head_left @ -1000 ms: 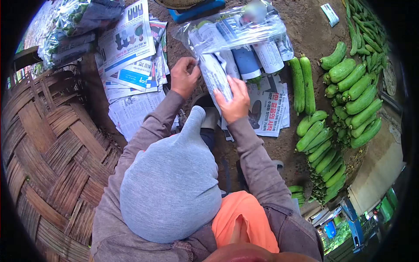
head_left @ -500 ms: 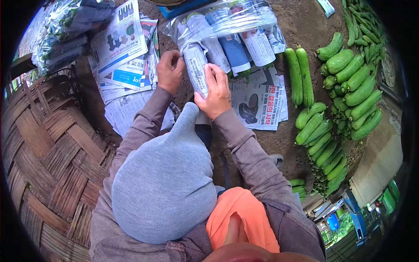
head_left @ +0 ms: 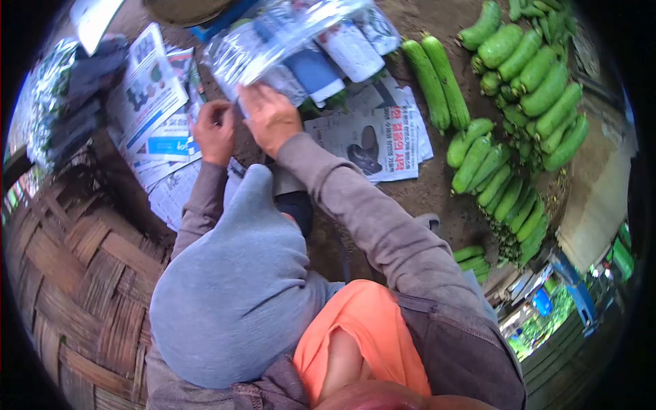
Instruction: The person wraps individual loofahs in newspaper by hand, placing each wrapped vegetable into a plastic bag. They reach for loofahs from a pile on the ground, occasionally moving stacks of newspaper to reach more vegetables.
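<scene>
A clear plastic bag (head_left: pixel 273 34) lies on the ground in front of me, holding several newspaper-wrapped gourds (head_left: pixel 350 49). My left hand (head_left: pixel 214 130) pinches the bag's open edge at its near left corner. My right hand (head_left: pixel 271 117) lies over one more newspaper-wrapped gourd at the bag's mouth, gripping it; most of that roll is hidden under the hand and the plastic. Spread newspaper sheets (head_left: pixel 372 140) lie just right of my hands.
Two long green gourds (head_left: pixel 434 80) lie beside the sheets, and a big pile of gourds (head_left: pixel 526 89) fills the right side. A newspaper stack (head_left: pixel 147 102) sits to the left, filled bags (head_left: pixel 58 102) beyond it. A woven bamboo basket (head_left: pixel 68 287) takes up the lower left.
The wrapped gourd in my right hand has slid farther into the bag, up and left. Both hands moved with it, and my view has tilted toward the right.
</scene>
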Demonstrator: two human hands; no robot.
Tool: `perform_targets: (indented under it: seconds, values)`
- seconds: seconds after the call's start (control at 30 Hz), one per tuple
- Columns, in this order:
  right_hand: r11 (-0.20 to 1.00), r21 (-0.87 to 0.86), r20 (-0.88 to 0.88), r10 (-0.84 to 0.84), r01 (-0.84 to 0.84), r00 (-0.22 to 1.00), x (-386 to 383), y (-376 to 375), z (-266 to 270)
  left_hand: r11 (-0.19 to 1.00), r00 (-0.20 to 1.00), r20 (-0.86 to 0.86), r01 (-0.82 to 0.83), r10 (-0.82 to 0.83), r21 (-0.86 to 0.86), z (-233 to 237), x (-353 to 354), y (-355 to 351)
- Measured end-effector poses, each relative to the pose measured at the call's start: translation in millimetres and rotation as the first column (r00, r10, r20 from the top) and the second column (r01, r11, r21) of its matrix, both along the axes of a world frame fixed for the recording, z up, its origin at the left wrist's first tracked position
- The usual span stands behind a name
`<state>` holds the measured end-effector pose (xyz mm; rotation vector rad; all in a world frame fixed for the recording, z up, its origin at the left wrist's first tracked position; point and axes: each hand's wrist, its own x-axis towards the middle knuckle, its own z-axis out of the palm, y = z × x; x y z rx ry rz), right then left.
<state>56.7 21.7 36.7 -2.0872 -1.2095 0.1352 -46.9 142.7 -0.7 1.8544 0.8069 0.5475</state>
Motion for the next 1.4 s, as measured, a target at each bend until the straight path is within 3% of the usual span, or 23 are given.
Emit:
perform_targets:
  seconds: [0.1,0.17,0.27,0.3,0.33,0.37,0.4,0.43,0.53,0.57,0.6,0.63,0.67,0.73,0.77,0.8,0.83,0.9,1.0,1.17,1.23,1.3,1.4]
  values:
    - [0.999,0.027,0.167,0.012,-0.017,0.986,-7.3,0.9,-29.6,0.942,0.994,0.012,0.1,-0.11,0.32,24.0,7.1,-5.6]
    - [1.0,-0.019,0.078,0.009,-0.008,0.997,-9.0,2.3,-27.4,0.948,0.978,-0.05,0.21,-0.203,0.24,32.2,7.8,-13.5]
    - [1.0,-0.021,0.057,0.008,-0.007,0.998,-11.3,7.9,-32.6,0.97,0.979,-0.019,0.205,-0.204,0.128,-5.5,-5.4,-11.2]
    - [0.999,-0.005,0.018,0.041,-0.041,0.999,-6.4,3.0,-29.2,0.965,0.977,-0.109,0.2,-0.183,0.169,-10.8,-6.6,-9.6]
    - [0.995,-0.023,-0.058,0.096,-0.098,0.994,1.2,-5.1,-14.5,0.983,0.968,-0.187,0.177,-0.165,0.052,-34.4,-15.5,-2.4]
    - [0.988,0.156,-0.065,0.028,-0.018,0.997,5.0,-23.6,1.6,0.94,0.944,-0.25,0.269,-0.214,0.21,-37.5,-17.5,-0.8]
    - [0.982,0.184,-0.056,-0.024,0.033,0.998,16.4,-41.9,18.6,0.936,0.902,-0.372,0.3,-0.217,0.182,-50.5,-24.9,5.2]
    - [0.974,0.214,-0.049,-0.068,0.077,0.997,27.3,-63.7,34.4,0.807,0.906,-0.351,0.385,-0.238,0.447,-63.2,-30.3,6.5]
    - [0.894,0.297,-0.053,-0.335,0.335,0.941,71.8,-165.0,56.4,0.896,0.861,-0.445,0.378,-0.247,0.232,-56.5,-49.0,-2.9]
    - [0.834,0.262,-0.167,-0.456,0.485,0.874,83.4,-206.9,60.3,0.912,0.86,-0.452,0.358,-0.238,0.201,-55.3,-55.6,-9.3]
    - [0.789,0.106,-0.015,-0.607,0.605,0.795,96.8,-256.9,71.6,0.925,0.858,-0.459,0.34,-0.231,0.171,-53.7,-56.7,-15.2]
    - [0.672,0.048,-0.025,-0.739,0.739,0.673,104.6,-301.2,76.6,0.879,0.854,-0.39,0.438,-0.343,0.187,-41.0,-50.6,-27.3]
    - [0.586,0.009,0.148,-0.802,0.81,0.579,113.7,-350.1,83.0,0.822,0.832,-0.32,0.529,-0.453,0.21,-16.9,-41.4,-46.8]
    - [0.237,0.022,0.064,-0.97,0.971,0.235,124.6,-443.7,82.8,0.716,0.753,-0.196,0.658,-0.628,0.234,18.3,-23.0,-90.8]
    - [0.17,0.14,-0.068,-0.981,0.975,0.181,130.3,-508.0,61.4,0.671,0.707,-0.143,0.704,-0.693,0.233,28.9,-12.3,-111.0]
    - [-0.016,0.129,-0.223,-0.975,0.992,0.013,127.6,-525.4,72.8,0.564,0.612,-0.167,0.784,-0.773,0.259,35.6,-0.5,-127.4]
    - [-0.106,0.152,-0.291,-0.955,0.983,-0.058,125.9,-558.9,65.8,0.447,0.507,-0.195,0.849,-0.84,0.283,38.8,9.3,-137.9]
    - [-0.247,0.044,-0.38,-0.9,0.968,-0.213,119.6,-581.0,76.5,0.272,0.337,-0.342,0.935,-0.877,0.226,28.1,12.1,-147.5]
    - [-0.233,-0.034,-0.423,-0.878,0.972,-0.225,125.8,-605.9,74.9,0.141,0.167,-0.522,0.986,-0.836,0.089,17.7,15.8,-156.5]
    - [0.135,-0.062,-0.249,-0.962,0.989,0.116,187.5,-617.4,51.4,0.096,0.097,-0.653,0.995,-0.751,0.037,20.4,26.0,-167.3]
    - [0.241,-0.19,-0.074,-0.97,0.952,0.23,220.9,-604.0,41.3,0.096,0.105,-0.667,0.994,-0.738,0.05,19.8,26.7,-170.2]
    - [0.274,-0.31,-0.043,-0.961,0.91,0.275,249.4,-586.7,30.0,0.072,0.085,-0.662,0.996,-0.745,0.047,23.5,31.3,-171.8]
    - [0.15,-0.585,0.177,-0.935,0.797,0.306,274.5,-558.2,11.6,-0.022,0.014,-0.617,0.998,-0.787,0.051,18.1,34.7,-172.8]
